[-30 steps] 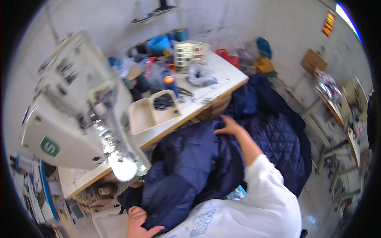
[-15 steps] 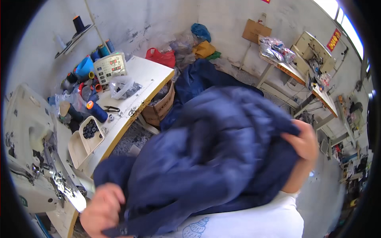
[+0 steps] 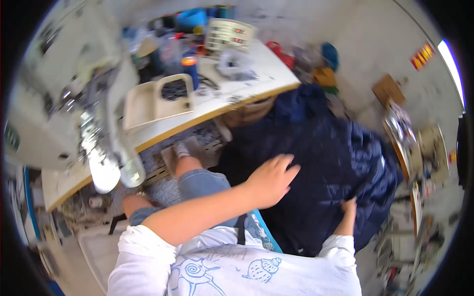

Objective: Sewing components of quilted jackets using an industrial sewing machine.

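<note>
A large heap of dark navy garments (image 3: 316, 158) lies at my right side, spreading away from my lap toward the table's far end. Over its near left part reaches my left hand (image 3: 274, 182), fingers stretched out and holding nothing; whether it touches the cloth is hard to tell. My right hand (image 3: 349, 206) is at the right part of the heap, its fingers curled into a navy garment and partly hidden by the folds.
On the left stands a sewing machine (image 3: 94, 128) on a white table (image 3: 271, 69). The table bears a two-part tray (image 3: 143, 106) with dark buttons, a blue thread cone (image 3: 190, 71), a control box (image 3: 229, 34) and a plastic bag (image 3: 237, 64). Another machine (image 3: 434, 148) stands at the right.
The navy garment held up between both hands has gone down onto the heap at my right. My left hand has let go and crossed rightward. The view has turned toward the left table.
</note>
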`<state>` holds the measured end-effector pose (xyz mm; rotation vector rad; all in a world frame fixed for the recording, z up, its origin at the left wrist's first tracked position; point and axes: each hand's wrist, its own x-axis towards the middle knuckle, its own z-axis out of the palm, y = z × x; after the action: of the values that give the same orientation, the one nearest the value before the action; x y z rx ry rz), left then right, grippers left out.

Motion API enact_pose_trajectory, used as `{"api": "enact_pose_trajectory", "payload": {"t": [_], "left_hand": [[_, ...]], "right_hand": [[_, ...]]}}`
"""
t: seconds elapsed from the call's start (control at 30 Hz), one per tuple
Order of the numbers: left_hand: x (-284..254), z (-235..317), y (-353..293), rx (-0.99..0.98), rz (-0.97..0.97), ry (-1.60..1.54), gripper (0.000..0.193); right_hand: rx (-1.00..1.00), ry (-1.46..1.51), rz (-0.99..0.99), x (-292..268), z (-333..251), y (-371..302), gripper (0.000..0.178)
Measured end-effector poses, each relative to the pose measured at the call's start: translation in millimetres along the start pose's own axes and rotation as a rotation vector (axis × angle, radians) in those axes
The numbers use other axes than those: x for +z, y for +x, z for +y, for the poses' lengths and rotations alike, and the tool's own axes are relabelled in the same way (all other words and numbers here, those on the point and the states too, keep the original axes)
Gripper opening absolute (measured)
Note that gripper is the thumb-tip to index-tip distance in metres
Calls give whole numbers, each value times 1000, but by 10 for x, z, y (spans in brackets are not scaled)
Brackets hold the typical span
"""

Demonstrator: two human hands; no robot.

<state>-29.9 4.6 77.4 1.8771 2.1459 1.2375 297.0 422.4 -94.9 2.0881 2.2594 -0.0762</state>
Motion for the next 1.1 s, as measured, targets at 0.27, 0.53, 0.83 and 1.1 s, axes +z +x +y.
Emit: {"api": "enact_pose_trajectory", "payload": {"t": [0.27,0.53,0.83,1.1], "left_hand": [[-250,-65,-4211,-1141,744,603,27],[1114,1543,-6585,-2734,656,507,62],[1246,3329,-8254,-3138,1818,78,109],[1293,3153,-8301,-3086,1975,127,117]], "right_hand": [[-1244,-52,-511,1327,-2242,-2360,31],[-1448,-232,-733,732,-3602,-2843,19],[-2026,-314,-862,-214,-4586,-3714,29],[-2007,-675,-548,-847,-4178,-4891,39]]}}
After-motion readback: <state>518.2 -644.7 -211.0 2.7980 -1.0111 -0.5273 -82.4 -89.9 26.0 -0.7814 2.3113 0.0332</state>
